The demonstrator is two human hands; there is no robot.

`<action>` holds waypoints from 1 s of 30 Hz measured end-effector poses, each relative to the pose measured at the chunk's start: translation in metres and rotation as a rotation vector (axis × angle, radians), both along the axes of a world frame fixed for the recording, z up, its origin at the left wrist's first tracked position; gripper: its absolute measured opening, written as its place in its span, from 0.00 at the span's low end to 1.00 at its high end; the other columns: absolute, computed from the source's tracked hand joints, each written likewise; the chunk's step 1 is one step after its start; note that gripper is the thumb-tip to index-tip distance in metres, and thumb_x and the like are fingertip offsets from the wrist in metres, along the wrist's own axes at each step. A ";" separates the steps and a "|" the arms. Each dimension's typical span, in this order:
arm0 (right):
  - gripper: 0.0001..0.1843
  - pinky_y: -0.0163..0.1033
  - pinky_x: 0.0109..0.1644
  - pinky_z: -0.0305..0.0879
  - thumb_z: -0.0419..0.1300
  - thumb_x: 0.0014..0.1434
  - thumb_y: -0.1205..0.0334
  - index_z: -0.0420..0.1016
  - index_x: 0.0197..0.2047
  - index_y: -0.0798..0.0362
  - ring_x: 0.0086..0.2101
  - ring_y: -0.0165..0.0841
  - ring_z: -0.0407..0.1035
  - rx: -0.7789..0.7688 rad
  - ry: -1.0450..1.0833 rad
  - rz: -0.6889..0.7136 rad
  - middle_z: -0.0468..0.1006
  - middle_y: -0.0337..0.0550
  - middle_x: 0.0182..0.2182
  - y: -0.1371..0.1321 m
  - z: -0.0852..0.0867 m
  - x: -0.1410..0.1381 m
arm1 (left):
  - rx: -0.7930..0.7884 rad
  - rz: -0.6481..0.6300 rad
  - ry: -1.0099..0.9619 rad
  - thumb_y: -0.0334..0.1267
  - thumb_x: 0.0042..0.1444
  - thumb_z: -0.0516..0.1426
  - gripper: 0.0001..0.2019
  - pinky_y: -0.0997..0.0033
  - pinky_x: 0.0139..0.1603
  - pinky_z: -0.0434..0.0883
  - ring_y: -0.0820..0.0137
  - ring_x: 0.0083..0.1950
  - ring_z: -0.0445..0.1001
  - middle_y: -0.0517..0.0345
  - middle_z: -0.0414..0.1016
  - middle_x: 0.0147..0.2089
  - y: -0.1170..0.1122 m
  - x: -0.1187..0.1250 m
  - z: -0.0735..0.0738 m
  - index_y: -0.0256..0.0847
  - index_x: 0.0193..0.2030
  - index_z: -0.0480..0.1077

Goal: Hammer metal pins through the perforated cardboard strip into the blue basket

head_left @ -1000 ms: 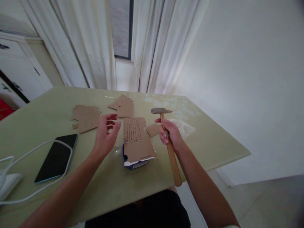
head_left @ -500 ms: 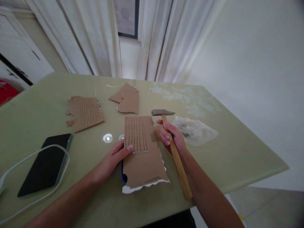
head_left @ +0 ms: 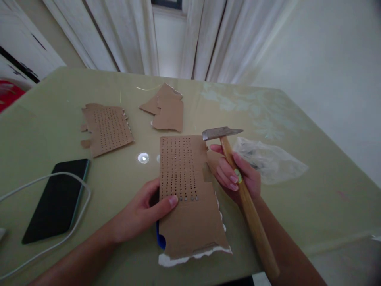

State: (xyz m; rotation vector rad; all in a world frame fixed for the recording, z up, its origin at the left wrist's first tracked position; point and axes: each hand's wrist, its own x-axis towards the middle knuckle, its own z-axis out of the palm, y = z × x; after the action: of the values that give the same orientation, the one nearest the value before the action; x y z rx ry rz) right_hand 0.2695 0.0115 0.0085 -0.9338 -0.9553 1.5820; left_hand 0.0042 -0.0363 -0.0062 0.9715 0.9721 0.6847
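Note:
My left hand [head_left: 149, 208] grips the left edge of a brown cardboard piece [head_left: 190, 222], thumb on top and fingers out of sight underneath. Rows of small holes cover its upper part, and a row of small grey nail heads [head_left: 192, 198] sits below them. Its lower and right edges are torn white. Something blue [head_left: 161, 240] shows under its left side. In my right hand [head_left: 238, 174] is a hammer [head_left: 248, 206] with a wooden handle, fingers wrapped round it near the metal head. The head is beside the cardboard's upper right corner.
A second perforated cardboard piece [head_left: 111, 131] lies at the left back, with torn cardboard scraps [head_left: 169, 113] behind the held piece. A black tablet [head_left: 56, 202] and white cable [head_left: 85, 184] rest at left. A clear plastic bag [head_left: 276, 165] lies right of the hammer.
The view has tilted down and come closer, so the cardboard and hammer look larger. Both hands keep their holds; the hammer appears slightly farther right of the cardboard.

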 end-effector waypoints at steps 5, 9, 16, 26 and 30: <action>0.23 0.39 0.18 0.41 0.56 0.72 0.45 0.79 0.59 0.52 0.13 0.26 0.41 0.015 0.023 0.018 0.51 0.25 0.17 -0.003 0.004 0.002 | 0.030 -0.056 -0.044 0.53 0.63 0.68 0.23 0.57 0.58 0.84 0.53 0.57 0.83 0.48 0.84 0.58 0.000 -0.001 0.001 0.46 0.60 0.80; 0.26 0.39 0.17 0.40 0.54 0.73 0.41 0.78 0.59 0.50 0.12 0.26 0.40 -0.003 -0.019 0.041 0.49 0.24 0.16 -0.004 0.006 0.004 | 0.085 -0.112 -0.048 0.50 0.62 0.68 0.27 0.54 0.62 0.82 0.52 0.59 0.82 0.47 0.82 0.62 0.002 -0.004 0.000 0.46 0.66 0.77; 0.24 0.36 0.15 0.43 0.55 0.72 0.44 0.81 0.58 0.51 0.10 0.25 0.43 -0.042 0.070 0.173 0.52 0.24 0.13 -0.004 0.009 0.009 | 0.105 -0.162 -0.081 0.47 0.63 0.68 0.29 0.54 0.64 0.80 0.53 0.62 0.81 0.46 0.80 0.64 0.002 -0.009 -0.003 0.46 0.70 0.73; 0.26 0.29 0.17 0.54 0.56 0.77 0.50 0.79 0.66 0.57 0.13 0.24 0.54 0.094 0.257 0.474 0.66 0.31 0.18 -0.015 0.004 0.014 | 0.103 -0.183 -0.173 0.45 0.66 0.67 0.25 0.59 0.63 0.80 0.57 0.59 0.81 0.48 0.81 0.63 0.004 -0.008 -0.004 0.44 0.68 0.74; 0.26 0.27 0.16 0.54 0.58 0.76 0.49 0.80 0.66 0.56 0.12 0.23 0.54 0.070 0.216 0.461 0.67 0.31 0.17 -0.016 0.007 0.017 | 0.112 -0.160 -0.175 0.45 0.66 0.67 0.23 0.62 0.63 0.78 0.60 0.58 0.81 0.50 0.81 0.63 0.006 -0.008 -0.004 0.46 0.65 0.77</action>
State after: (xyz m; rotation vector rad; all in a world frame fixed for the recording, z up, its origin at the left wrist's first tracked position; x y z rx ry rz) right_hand 0.2863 -0.0048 0.0152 -0.4974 -1.1142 1.9725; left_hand -0.0034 -0.0307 -0.0100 1.0573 0.7008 0.6823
